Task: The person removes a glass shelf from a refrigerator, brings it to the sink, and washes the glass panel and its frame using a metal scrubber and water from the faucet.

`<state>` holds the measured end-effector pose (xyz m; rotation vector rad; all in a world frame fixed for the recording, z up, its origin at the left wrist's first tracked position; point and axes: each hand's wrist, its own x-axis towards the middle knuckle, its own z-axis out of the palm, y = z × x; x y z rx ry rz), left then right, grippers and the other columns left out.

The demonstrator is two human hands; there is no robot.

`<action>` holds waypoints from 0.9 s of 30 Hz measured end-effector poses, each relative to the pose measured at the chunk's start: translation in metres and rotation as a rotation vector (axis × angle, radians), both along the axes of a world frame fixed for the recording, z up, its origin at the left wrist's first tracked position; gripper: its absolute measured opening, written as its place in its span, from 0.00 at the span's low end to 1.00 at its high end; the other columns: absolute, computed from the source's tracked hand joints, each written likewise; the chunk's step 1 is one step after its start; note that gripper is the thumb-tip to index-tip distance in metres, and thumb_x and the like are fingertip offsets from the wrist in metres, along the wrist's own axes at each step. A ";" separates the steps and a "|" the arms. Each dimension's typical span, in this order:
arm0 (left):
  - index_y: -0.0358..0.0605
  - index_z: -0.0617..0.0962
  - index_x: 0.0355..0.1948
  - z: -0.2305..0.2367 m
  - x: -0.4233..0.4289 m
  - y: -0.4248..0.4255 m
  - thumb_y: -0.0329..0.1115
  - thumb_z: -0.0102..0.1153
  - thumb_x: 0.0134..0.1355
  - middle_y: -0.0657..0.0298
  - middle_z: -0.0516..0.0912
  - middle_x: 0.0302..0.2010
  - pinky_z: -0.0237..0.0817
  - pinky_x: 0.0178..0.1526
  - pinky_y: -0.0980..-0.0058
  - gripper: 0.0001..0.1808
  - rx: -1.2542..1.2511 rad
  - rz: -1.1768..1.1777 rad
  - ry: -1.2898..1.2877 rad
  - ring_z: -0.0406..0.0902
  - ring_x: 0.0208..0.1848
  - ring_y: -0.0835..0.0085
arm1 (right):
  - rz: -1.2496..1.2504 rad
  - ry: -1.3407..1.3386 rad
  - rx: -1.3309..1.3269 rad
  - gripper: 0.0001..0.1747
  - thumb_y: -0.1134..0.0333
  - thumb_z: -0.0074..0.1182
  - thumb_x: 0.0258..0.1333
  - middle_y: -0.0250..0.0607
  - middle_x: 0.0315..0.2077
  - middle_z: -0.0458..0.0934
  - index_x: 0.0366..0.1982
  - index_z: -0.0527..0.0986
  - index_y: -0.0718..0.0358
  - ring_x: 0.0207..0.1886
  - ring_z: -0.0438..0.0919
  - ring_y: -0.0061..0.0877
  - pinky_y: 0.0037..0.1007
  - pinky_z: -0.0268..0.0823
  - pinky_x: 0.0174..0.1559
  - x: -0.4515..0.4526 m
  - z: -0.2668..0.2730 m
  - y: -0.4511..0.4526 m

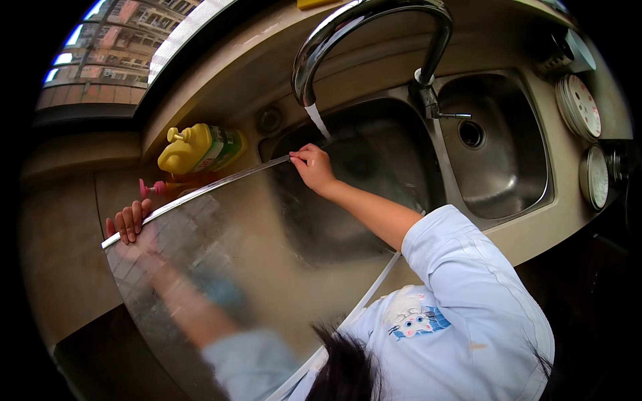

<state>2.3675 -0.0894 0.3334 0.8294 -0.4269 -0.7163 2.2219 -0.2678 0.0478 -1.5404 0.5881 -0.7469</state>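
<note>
A large see-through panel, like a glass shelf with a smeared or wet surface, lies at a slant over the counter and the left part of the large sink bowl. A shiny trim strip runs along its far edge, and a white strip lines the near edge by my body. My left hand grips the trim's left end, fingers over the top; its forearm shows blurred through the panel. At the trim's other end, my right hand pinches the corner with thumb and fingers, just below the running water.
A chrome faucet arches over the bowl. Left of the sink stand a yellow pump bottle and a pink pump head. A smaller sink bowl lies right, with stacked plates and a bowl beyond it.
</note>
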 end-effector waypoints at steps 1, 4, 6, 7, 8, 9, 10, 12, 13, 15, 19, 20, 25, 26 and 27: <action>0.52 0.57 0.02 0.001 -0.001 0.002 0.37 0.41 0.48 0.69 0.57 0.04 0.46 0.31 0.81 0.20 -0.027 -0.039 -0.023 0.53 0.17 0.81 | 0.052 -0.085 -0.007 0.06 0.73 0.53 0.43 0.43 0.24 0.72 0.27 0.77 0.65 0.26 0.72 0.31 0.27 0.64 0.29 0.005 0.018 0.012; 0.52 0.58 0.02 0.001 -0.003 0.004 0.36 0.41 0.47 0.69 0.58 0.04 0.46 0.31 0.81 0.19 -0.094 -0.054 0.015 0.53 0.16 0.80 | 0.211 -0.370 -0.013 0.07 0.71 0.53 0.43 0.43 0.24 0.72 0.27 0.77 0.65 0.27 0.72 0.31 0.27 0.63 0.30 0.018 0.093 0.039; 0.52 0.58 0.02 0.001 -0.006 0.002 0.35 0.41 0.45 0.69 0.58 0.04 0.46 0.31 0.81 0.18 -0.007 0.094 0.015 0.53 0.15 0.80 | 0.138 -0.231 -0.045 0.06 0.71 0.53 0.42 0.44 0.24 0.73 0.25 0.77 0.65 0.27 0.72 0.34 0.29 0.64 0.30 0.030 0.070 0.025; 0.52 0.58 0.02 -0.001 -0.001 0.012 0.35 0.42 0.44 0.69 0.57 0.04 0.46 0.31 0.81 0.17 0.002 -0.019 -0.030 0.52 0.15 0.80 | 0.098 -0.031 -0.103 0.06 0.72 0.52 0.42 0.44 0.24 0.73 0.24 0.77 0.65 0.28 0.73 0.34 0.29 0.65 0.30 0.027 0.035 0.013; 0.52 0.58 0.02 0.002 -0.002 0.009 0.35 0.42 0.44 0.69 0.57 0.04 0.46 0.31 0.81 0.17 0.000 -0.018 -0.034 0.52 0.15 0.80 | 0.134 0.054 -0.029 0.06 0.71 0.52 0.42 0.43 0.24 0.73 0.24 0.77 0.65 0.28 0.73 0.33 0.29 0.65 0.30 0.020 0.009 0.003; 0.52 0.58 0.02 0.000 -0.004 0.006 0.35 0.42 0.44 0.69 0.57 0.04 0.46 0.31 0.81 0.17 -0.026 -0.063 -0.033 0.53 0.15 0.80 | 0.132 0.012 -0.033 0.06 0.71 0.52 0.42 0.44 0.24 0.73 0.23 0.77 0.65 0.29 0.73 0.34 0.30 0.65 0.32 0.022 0.016 0.008; 0.52 0.58 0.02 0.000 -0.010 0.008 0.35 0.42 0.44 0.69 0.58 0.04 0.46 0.31 0.81 0.17 -0.046 -0.097 -0.036 0.53 0.15 0.80 | 0.142 -0.036 -0.031 0.06 0.71 0.51 0.41 0.45 0.23 0.73 0.22 0.77 0.65 0.29 0.73 0.35 0.32 0.65 0.34 0.025 0.035 0.021; 0.52 0.59 0.02 0.003 -0.015 0.005 0.35 0.42 0.44 0.69 0.59 0.04 0.46 0.30 0.82 0.17 -0.013 0.035 -0.015 0.54 0.15 0.80 | 0.177 -0.262 0.014 0.06 0.70 0.51 0.41 0.45 0.23 0.72 0.22 0.77 0.65 0.30 0.72 0.36 0.31 0.65 0.34 0.028 0.096 0.040; 0.52 0.59 0.02 0.002 -0.013 0.004 0.35 0.42 0.43 0.69 0.59 0.04 0.46 0.29 0.82 0.17 -0.014 0.042 -0.020 0.54 0.15 0.80 | 0.188 -0.225 0.014 0.06 0.70 0.51 0.41 0.45 0.22 0.72 0.21 0.77 0.65 0.29 0.72 0.36 0.31 0.65 0.34 0.032 0.083 0.031; 0.52 0.59 0.01 0.003 -0.013 0.005 0.34 0.42 0.42 0.69 0.59 0.04 0.45 0.28 0.82 0.16 -0.008 0.010 -0.014 0.54 0.15 0.81 | 0.145 -0.044 -0.067 0.06 0.71 0.51 0.39 0.45 0.22 0.72 0.19 0.77 0.65 0.29 0.72 0.35 0.33 0.65 0.34 0.030 0.035 0.011; 0.52 0.60 0.01 0.002 -0.010 0.005 0.34 0.42 0.43 0.69 0.60 0.04 0.45 0.28 0.82 0.16 -0.035 -0.004 -0.045 0.54 0.15 0.81 | 0.088 -0.119 -0.068 0.06 0.71 0.51 0.39 0.45 0.22 0.70 0.17 0.76 0.65 0.29 0.71 0.36 0.33 0.65 0.32 0.029 0.037 0.020; 0.52 0.60 0.01 0.000 -0.011 0.004 0.34 0.42 0.43 0.69 0.60 0.04 0.45 0.28 0.82 0.16 -0.033 -0.001 -0.041 0.54 0.15 0.81 | 0.076 -0.218 -0.085 0.06 0.71 0.51 0.39 0.45 0.22 0.70 0.17 0.76 0.65 0.29 0.71 0.36 0.33 0.65 0.32 0.033 0.052 0.027; 0.52 0.59 0.01 0.005 -0.012 -0.004 0.34 0.42 0.42 0.70 0.60 0.04 0.45 0.28 0.83 0.17 -0.013 -0.001 -0.051 0.54 0.15 0.82 | 0.151 0.053 -0.037 0.05 0.71 0.52 0.40 0.44 0.22 0.71 0.21 0.77 0.64 0.29 0.71 0.34 0.31 0.64 0.34 0.019 -0.001 -0.018; 0.52 0.59 0.01 0.003 -0.008 -0.002 0.34 0.42 0.42 0.70 0.60 0.04 0.46 0.28 0.83 0.16 -0.035 -0.076 -0.060 0.54 0.15 0.82 | 0.152 0.048 -0.037 0.05 0.71 0.52 0.40 0.44 0.22 0.71 0.21 0.77 0.64 0.29 0.71 0.34 0.31 0.64 0.34 0.026 0.002 -0.010; 0.52 0.59 0.01 0.001 -0.008 -0.001 0.34 0.42 0.42 0.70 0.60 0.04 0.46 0.28 0.83 0.16 -0.029 -0.069 -0.052 0.54 0.15 0.82 | 0.168 -0.082 -0.031 0.05 0.71 0.52 0.40 0.44 0.22 0.71 0.21 0.77 0.64 0.29 0.71 0.34 0.31 0.64 0.33 0.031 0.027 0.007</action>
